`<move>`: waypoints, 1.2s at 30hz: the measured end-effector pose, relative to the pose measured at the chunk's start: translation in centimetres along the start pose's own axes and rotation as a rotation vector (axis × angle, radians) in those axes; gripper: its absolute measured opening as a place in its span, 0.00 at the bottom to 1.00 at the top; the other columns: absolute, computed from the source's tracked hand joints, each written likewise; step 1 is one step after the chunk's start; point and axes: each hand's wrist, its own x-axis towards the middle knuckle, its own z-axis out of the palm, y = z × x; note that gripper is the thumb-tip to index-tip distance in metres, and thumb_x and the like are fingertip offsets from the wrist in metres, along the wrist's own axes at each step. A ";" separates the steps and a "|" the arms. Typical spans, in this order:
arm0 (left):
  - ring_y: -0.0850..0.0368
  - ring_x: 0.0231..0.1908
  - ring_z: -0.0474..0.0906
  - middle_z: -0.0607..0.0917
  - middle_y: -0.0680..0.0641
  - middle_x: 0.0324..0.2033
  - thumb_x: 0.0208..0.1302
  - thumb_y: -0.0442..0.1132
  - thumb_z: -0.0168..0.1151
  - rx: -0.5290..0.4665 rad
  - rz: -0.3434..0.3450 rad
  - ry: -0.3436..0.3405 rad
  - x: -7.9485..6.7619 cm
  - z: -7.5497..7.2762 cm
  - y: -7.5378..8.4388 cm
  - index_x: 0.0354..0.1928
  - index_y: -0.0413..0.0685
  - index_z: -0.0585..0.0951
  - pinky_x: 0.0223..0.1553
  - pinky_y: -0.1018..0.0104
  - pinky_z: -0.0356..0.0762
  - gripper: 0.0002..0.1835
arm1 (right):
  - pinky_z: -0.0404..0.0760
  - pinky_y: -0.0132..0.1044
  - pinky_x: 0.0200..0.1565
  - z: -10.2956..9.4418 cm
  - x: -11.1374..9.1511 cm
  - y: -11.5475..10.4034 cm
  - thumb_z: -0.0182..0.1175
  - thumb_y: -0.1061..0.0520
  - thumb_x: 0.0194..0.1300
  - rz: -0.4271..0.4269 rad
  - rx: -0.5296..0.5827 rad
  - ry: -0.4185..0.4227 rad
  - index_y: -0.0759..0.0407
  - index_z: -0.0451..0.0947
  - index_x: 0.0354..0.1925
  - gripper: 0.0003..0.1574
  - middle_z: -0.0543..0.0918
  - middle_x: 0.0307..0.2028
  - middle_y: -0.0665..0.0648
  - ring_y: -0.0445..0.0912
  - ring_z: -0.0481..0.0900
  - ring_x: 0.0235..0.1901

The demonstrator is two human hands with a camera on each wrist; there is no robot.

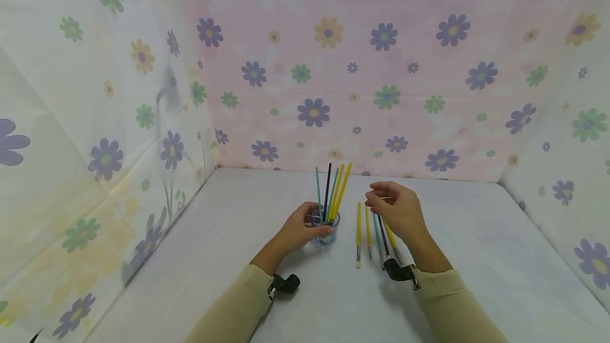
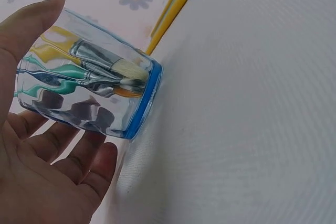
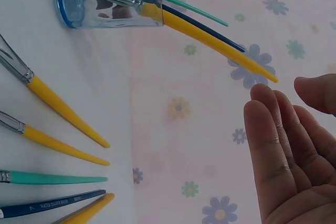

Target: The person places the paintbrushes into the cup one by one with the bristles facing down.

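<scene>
My left hand (image 1: 296, 231) holds a clear glass cup (image 1: 326, 239), thumb on one side and fingers curled round the other. The cup stands upright on the table, and its blue base (image 2: 143, 113) shows in the left wrist view. Several paintbrushes (image 1: 341, 189) lean in it, bristles down, with yellow, green and dark blue handles. My right hand (image 1: 403, 211) hovers to the right of the cup, fingers loosely bent and nothing in them. Below it lies a row of paintbrushes (image 1: 359, 226), bristles toward me; the hand covers some handle ends in the head view.
A white cloth covers the table (image 1: 190, 285). Flower-print curtains (image 1: 352, 78) rise along its back and both sides. Each wrist wears a black camera mount (image 1: 286, 283) over a pale sleeve.
</scene>
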 end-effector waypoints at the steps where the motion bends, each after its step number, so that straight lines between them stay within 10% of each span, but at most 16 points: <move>1: 0.53 0.60 0.79 0.81 0.52 0.58 0.54 0.61 0.79 -0.002 0.004 0.002 0.0 0.0 0.0 0.70 0.55 0.71 0.66 0.49 0.77 0.45 | 0.89 0.39 0.46 -0.2 0.0 0.0 0.66 0.49 0.73 -0.001 0.004 0.000 0.56 0.80 0.62 0.24 0.87 0.51 0.63 0.50 0.90 0.47; 21: 0.51 0.59 0.77 0.82 0.50 0.57 0.56 0.61 0.77 0.029 -0.015 0.015 0.0 -0.1 0.1 0.70 0.57 0.72 0.66 0.45 0.76 0.43 | 0.89 0.36 0.46 -2.8 0.7 1.2 0.67 0.50 0.72 0.080 0.101 0.030 0.62 0.78 0.62 0.26 0.84 0.56 0.68 0.47 0.90 0.47; 36: 0.49 0.61 0.77 0.82 0.49 0.57 0.56 0.59 0.78 0.034 -0.018 0.033 0.1 -0.1 -0.1 0.67 0.56 0.73 0.67 0.43 0.75 0.40 | 0.89 0.39 0.47 -3.1 1.5 3.7 0.64 0.49 0.74 0.264 -0.024 0.054 0.61 0.78 0.62 0.25 0.83 0.58 0.65 0.55 0.88 0.52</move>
